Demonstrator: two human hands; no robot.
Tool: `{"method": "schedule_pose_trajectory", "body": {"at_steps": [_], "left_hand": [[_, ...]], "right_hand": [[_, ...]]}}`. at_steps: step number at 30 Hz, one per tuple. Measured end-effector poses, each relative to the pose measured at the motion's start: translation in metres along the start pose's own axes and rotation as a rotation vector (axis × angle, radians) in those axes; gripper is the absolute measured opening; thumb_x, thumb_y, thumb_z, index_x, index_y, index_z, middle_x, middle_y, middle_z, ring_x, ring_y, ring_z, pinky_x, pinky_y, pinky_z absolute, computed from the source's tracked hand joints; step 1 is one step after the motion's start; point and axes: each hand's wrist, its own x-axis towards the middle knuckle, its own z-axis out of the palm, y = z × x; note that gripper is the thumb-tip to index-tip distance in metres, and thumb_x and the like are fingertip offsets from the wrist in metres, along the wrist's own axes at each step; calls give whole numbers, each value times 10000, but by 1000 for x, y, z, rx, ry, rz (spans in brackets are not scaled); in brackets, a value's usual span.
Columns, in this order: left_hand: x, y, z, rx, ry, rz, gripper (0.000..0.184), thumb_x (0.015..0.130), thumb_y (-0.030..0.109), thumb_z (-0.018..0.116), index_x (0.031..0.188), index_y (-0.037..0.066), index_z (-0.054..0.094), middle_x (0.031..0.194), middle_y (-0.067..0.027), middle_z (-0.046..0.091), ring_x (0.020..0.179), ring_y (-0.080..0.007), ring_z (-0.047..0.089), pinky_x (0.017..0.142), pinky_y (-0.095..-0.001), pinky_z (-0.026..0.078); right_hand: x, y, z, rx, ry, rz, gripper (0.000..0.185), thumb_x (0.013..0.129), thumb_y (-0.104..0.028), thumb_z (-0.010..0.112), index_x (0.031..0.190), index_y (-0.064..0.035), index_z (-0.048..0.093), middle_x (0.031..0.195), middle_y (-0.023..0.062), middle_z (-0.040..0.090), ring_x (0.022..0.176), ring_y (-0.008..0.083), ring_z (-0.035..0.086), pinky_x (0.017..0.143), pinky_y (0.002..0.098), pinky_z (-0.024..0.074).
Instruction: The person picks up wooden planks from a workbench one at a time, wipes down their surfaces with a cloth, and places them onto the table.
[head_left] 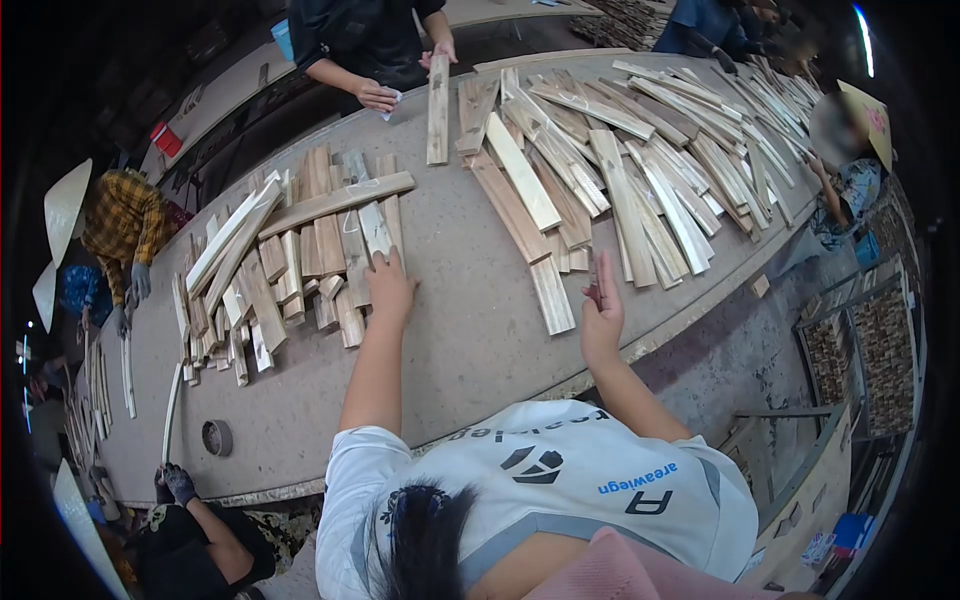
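My left hand (pixel 391 285) lies with spread fingers at the right edge of a pile of wooden strips (pixel 322 245), its fingertips touching a pale strip (pixel 375 230). My right hand (pixel 603 312) is raised over the table near its front edge, fingers extended, with nothing visible in it. Just left of it, a light strip (pixel 552 296) rests on the table, under the near end of a larger fan of strips (pixel 625 165). One strip (pixel 338 205) lies crosswise on top of the left pile.
Across the table (pixel 480 340), a person in dark clothes holds a strip (pixel 438 110) and a white cloth. Other people work at the left and right edges. A small round container (pixel 217 437) stands at the front left. A wooden rack (pixel 865 340) stands at the right.
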Motion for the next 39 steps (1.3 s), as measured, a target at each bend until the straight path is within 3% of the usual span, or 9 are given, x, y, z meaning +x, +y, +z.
{"method": "schedule_pose_trajectory", "body": {"at_steps": [13, 15, 18, 22, 25, 30, 32, 35, 39], "left_hand": [[-88, 1, -44, -370, 68, 65, 725, 726, 15, 736, 1390, 163, 485, 1425, -172, 385, 1127, -403, 565, 930, -485, 529], [-127, -9, -67, -1454, -457, -454, 721, 760, 37, 727, 1414, 102, 430, 1319, -188, 483, 1042, -335, 624, 832, -459, 570], [-178, -47, -73, -1987, -883, -647, 646, 825, 98, 706, 1395, 13, 415, 1192, -198, 584, 939, -282, 663, 758, -402, 593], [-222, -22, -102, -950, -669, -399, 782, 762, 160, 829, 1374, -49, 389, 1158, -199, 601, 910, -221, 659, 700, -332, 554], [-249, -40, -79, -824, -514, -52, 805, 737, 163, 850, 1370, -53, 402, 1143, -196, 601, 893, -190, 663, 625, -301, 532], [-265, -43, -111, -1219, -728, -469, 690, 833, 209, 713, 1394, -62, 417, 1164, -224, 620, 852, -196, 686, 685, -287, 573], [-266, -64, -104, -2405, -1238, -287, 672, 921, 371, 531, 1423, -58, 405, 1134, -263, 652, 822, -238, 708, 693, -298, 601], [-274, -60, -118, -1852, -994, -686, 694, 976, 460, 362, 1434, -59, 400, 1093, -296, 672, 763, -274, 716, 634, -301, 606], [-273, -73, -121, -1738, -955, -668, 586, 1057, 418, 319, 1447, -17, 367, 1090, -275, 681, 749, -277, 717, 659, -342, 613]], "right_hand": [[-22, -6, -15, -49, -62, -94, 828, 760, 212, 324, 1558, -12, 318, 1554, 179, 420, 1468, 257, 374, 1209, 341, 251], [-29, -1, -15, -83, -79, -58, 837, 753, 211, 330, 1557, -19, 325, 1550, 185, 425, 1466, 261, 379, 1204, 337, 258], [-32, 28, -6, -169, -220, -88, 875, 721, 211, 342, 1551, -66, 358, 1514, 205, 466, 1432, 285, 429, 1192, 356, 280], [-50, 29, 29, -283, -646, -137, 828, 756, 167, 384, 1537, -108, 388, 1487, 190, 500, 1420, 314, 437, 1174, 412, 312], [-68, 11, 64, -678, -1044, -398, 719, 842, 86, 450, 1521, -142, 405, 1478, 184, 511, 1399, 298, 467, 1117, 483, 364], [-41, 41, 90, -714, -1089, -751, 715, 852, 64, 496, 1519, -179, 406, 1485, 121, 521, 1349, 272, 515, 1046, 521, 379], [-11, 51, 93, -823, -942, -702, 667, 887, 17, 495, 1517, -184, 404, 1450, 107, 555, 1316, 281, 543, 1020, 523, 406], [2, 43, 102, -984, -724, -435, 690, 877, 29, 502, 1523, -191, 397, 1426, 54, 584, 1325, 258, 537, 1022, 535, 406], [-71, 24, 114, -586, -1288, -916, 751, 854, 47, 498, 1555, -174, 338, 1417, 70, 591, 1344, 251, 532, 1116, 531, 362]]}}
